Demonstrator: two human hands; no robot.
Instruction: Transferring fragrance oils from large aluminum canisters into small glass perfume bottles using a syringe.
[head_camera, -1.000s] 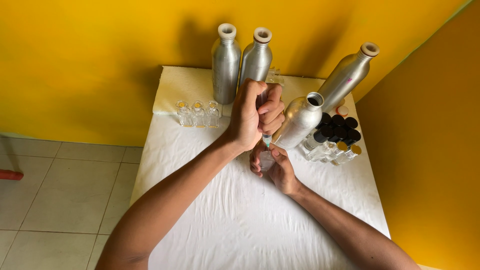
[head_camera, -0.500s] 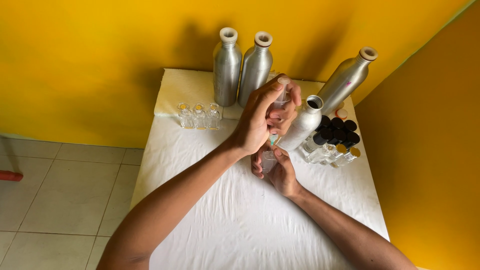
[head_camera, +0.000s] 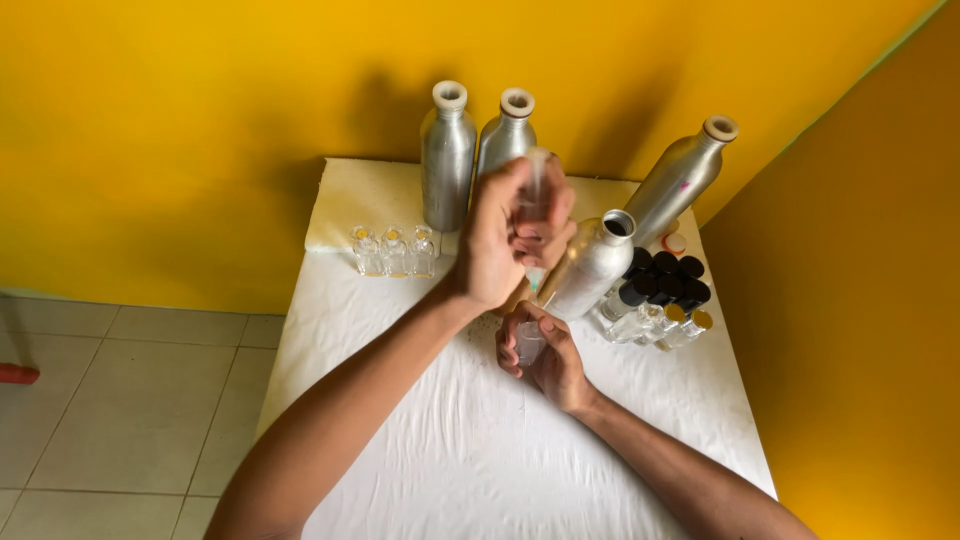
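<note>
Over a white bench (head_camera: 480, 450), the left hand (head_camera: 505, 240) grips a syringe (head_camera: 533, 200) above a vial (head_camera: 528, 342) pinched by right-hand fingers (head_camera: 520, 325); three vials (head_camera: 394, 250) stand uncapped.

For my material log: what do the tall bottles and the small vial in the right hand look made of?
Tall bottles: brushed metal, probably aluminium, with a dull silver sheen. Small vial in the right hand: clear, likely glass, though plastic is possible.

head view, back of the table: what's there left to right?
three small glass vials → two upright aluminium bottles → open aluminium bottle → leaning aluminium bottle
</note>
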